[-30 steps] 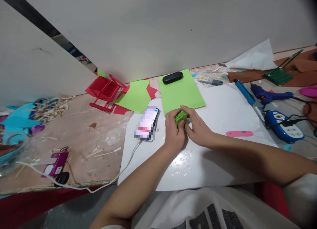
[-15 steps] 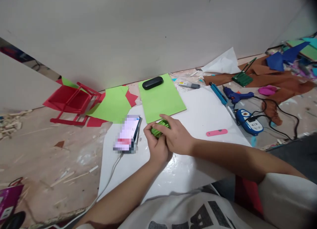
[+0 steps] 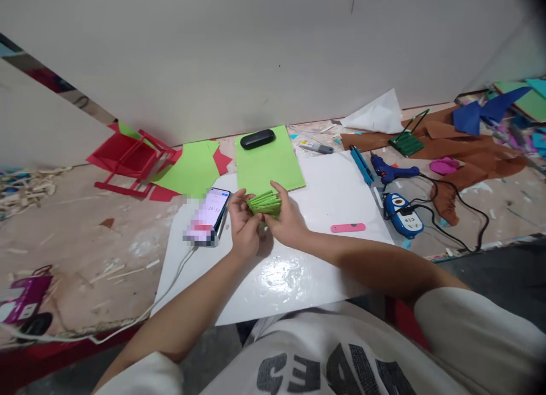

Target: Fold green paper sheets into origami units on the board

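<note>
Between my two hands is a bundle of green sticks [image 3: 265,204], lying roughly sideways and slightly fanned. My left hand [image 3: 244,224] is closed around its left end, with the thumb at the near side. From the right, my right hand [image 3: 286,218] grips the other end, the index finger reaching over the far side. Both hands are above a white board [image 3: 324,184]. A phone [image 3: 210,213] with a lit screen rests left of my left hand. Beyond the bundle lies a light green sheet [image 3: 273,164] with a black case [image 3: 257,139] on it.
A red miniature chair [image 3: 128,156] lies at the left beside green and red scraps. Right of the board are a blue glue gun [image 3: 394,170], a blue-and-white device [image 3: 403,214] with black cables, and a teal cutter [image 3: 362,164]. A pink strip [image 3: 348,227] lies on the board.
My hands have opened up around the green bundle, so more of it shows and it lies flatter. The whole view has shifted slightly.
</note>
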Demonstrator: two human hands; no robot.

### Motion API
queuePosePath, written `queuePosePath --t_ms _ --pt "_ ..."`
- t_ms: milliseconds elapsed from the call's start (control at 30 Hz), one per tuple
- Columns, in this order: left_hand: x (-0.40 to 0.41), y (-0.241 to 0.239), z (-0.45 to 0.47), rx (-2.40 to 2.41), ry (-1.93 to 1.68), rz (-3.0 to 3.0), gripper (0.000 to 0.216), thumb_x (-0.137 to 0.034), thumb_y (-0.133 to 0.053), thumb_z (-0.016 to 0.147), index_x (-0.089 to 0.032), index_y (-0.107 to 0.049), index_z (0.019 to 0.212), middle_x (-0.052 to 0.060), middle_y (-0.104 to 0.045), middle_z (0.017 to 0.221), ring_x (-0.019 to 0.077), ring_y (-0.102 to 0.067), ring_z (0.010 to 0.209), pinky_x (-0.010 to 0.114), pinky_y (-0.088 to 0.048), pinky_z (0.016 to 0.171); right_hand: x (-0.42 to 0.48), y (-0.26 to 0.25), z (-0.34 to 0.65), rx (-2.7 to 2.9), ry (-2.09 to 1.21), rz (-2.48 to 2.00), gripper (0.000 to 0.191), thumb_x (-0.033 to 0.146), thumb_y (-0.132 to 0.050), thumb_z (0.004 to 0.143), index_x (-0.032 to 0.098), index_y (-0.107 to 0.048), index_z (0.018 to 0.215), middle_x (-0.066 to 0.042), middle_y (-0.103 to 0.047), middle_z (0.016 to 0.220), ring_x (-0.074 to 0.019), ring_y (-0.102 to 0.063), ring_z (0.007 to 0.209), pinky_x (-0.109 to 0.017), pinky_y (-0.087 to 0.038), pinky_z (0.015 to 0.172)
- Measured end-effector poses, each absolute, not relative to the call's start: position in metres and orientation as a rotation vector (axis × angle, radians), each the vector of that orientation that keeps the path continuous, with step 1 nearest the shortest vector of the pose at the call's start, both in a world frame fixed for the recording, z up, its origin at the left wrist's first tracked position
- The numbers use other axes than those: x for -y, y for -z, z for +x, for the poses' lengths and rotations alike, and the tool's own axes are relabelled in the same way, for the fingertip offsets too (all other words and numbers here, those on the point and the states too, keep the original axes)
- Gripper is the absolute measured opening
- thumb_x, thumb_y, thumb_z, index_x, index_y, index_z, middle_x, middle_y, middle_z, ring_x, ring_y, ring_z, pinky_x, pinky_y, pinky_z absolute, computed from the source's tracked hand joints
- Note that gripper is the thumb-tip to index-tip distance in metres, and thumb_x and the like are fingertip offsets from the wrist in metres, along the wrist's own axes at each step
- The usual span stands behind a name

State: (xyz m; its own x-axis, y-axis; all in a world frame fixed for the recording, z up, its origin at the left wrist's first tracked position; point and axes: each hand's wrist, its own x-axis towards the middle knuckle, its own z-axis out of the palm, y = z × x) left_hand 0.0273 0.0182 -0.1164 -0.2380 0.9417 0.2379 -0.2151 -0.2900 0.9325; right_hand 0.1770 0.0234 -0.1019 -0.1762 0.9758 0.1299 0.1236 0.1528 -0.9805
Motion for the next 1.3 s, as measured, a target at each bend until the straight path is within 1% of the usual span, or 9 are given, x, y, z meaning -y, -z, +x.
queuePosePath --t_ms 67,133,267,433,567,700,900,1133,1300 --pt "-0.017 0.119 0.03 -1.044 -1.638 1.136 0.057 -0.05 -0.102 0.091 -0.035 -0.072 0.137 0.004 -0.074 0.131 0.0207 -0.074 0.119 0.032 -0.066 0.102 -0.026 0.101 0.177 1.448 -1.15 -1.1 0.046 0.03 -0.072 0.099 0.027 -0.069 0.145 -0.012 -0.084 0.133 -0.0319 -0.083 0.119 -0.055 -0.071 0.11" --pt "-0.014 0.118 0.033 -1.085 -1.522 1.232 0.053 -0.075 -0.084 0.104 -0.031 -0.071 0.129 0.007 -0.077 0.128 0.0241 -0.076 0.119 0.038 -0.066 0.104 -0.028 0.098 0.177 1.376 -1.141 -1.078 0.026 0.038 -0.076 0.097 0.027 -0.072 0.12 -0.011 -0.085 0.123 -0.0327 -0.082 0.115 -0.056 -0.071 0.109" --pt "-0.007 0.105 0.027 -1.255 -1.367 1.521 0.067 -0.092 -0.054 0.113 -0.026 -0.066 0.112 0.009 -0.079 0.107 0.0251 -0.076 0.098 0.041 -0.063 0.087 -0.029 0.091 0.172 1.167 -1.349 -0.956 0.042 0.049 -0.095 0.087 0.029 -0.073 0.116 -0.007 -0.087 0.115 -0.031 -0.084 0.11 -0.055 -0.07 0.112" --pt "-0.007 0.085 0.011 -1.457 -1.218 1.763 0.07 -0.095 -0.037 0.115 -0.029 -0.05 0.095 0.0 -0.058 0.072 0.0213 -0.055 0.062 0.037 -0.039 0.061 -0.036 0.079 0.182 1.204 -1.556 -0.798 0.053 0.061 -0.105 0.081 0.028 -0.078 0.113 -0.004 -0.087 0.109 -0.0272 -0.083 0.104 -0.05 -0.071 0.105" --pt "-0.011 0.071 0.006 -1.475 -1.054 1.944 0.073 -0.096 -0.022 0.115 -0.03 -0.044 0.09 0.002 -0.06 0.073 0.0238 -0.057 0.064 0.038 -0.034 0.062 -0.053 0.06 0.216 1.531 -1.13 -0.912 0.059 0.06 -0.108 0.08 0.026 -0.082 0.12 -0.006 -0.086 0.113 -0.0266 -0.079 0.101 -0.043 -0.066 0.093" --pt "-0.014 0.064 0.006 -1.412 -0.797 2.12 0.072 -0.093 -0.011 0.115 -0.032 -0.039 0.087 0.005 -0.06 0.072 0.0256 -0.055 0.062 0.039 -0.032 0.063 -0.06 0.043 0.243 2.169 -0.591 -0.855 0.049 0.065 -0.079 0.11 0.022 -0.085 0.131 -0.013 -0.088 0.113 -0.0308 -0.079 0.102 -0.045 -0.057 0.095" --pt "-0.014 0.062 0.006 -1.378 -0.651 2.202 0.062 -0.078 -0.021 0.119 -0.031 -0.044 0.086 0.007 -0.065 0.073 0.0274 -0.06 0.065 0.04 -0.035 0.066 -0.057 0.055 0.242 2.437 -0.288 -0.985 0.072 0.066 -0.029 0.128 0.017 -0.08 0.114 -0.014 -0.082 0.09 -0.0288 -0.066 0.081 -0.041 -0.042 0.082" --pt "-0.014 0.063 0.011 -1.446 -0.882 1.819 0.047 -0.07 -0.062 0.109 -0.027 -0.065 0.091 0.001 -0.071 0.075 0.0226 -0.064 0.07 0.035 -0.043 0.066 -0.064 0.063 0.231 2.235 -0.529 -1.222 0.06 0.069 -0.043 0.124 0.025 -0.068 0.092 -0.003 -0.065 0.075 -0.0244 -0.056 0.077 -0.036 -0.032 0.079" --pt "-0.019 0.062 0.021 -1.509 -0.968 1.591 0.042 -0.068 -0.074 0.097 -0.027 -0.068 0.1 -0.004 -0.064 0.07 0.0205 -0.057 0.061 0.034 -0.044 0.062 -0.072 0.047 0.231 2.152 -0.567 -1.312 0.06 0.074 -0.047 0.123 0.027 -0.072 0.097 -0.004 -0.07 0.078 -0.0267 -0.063 0.081 -0.036 -0.034 0.078"
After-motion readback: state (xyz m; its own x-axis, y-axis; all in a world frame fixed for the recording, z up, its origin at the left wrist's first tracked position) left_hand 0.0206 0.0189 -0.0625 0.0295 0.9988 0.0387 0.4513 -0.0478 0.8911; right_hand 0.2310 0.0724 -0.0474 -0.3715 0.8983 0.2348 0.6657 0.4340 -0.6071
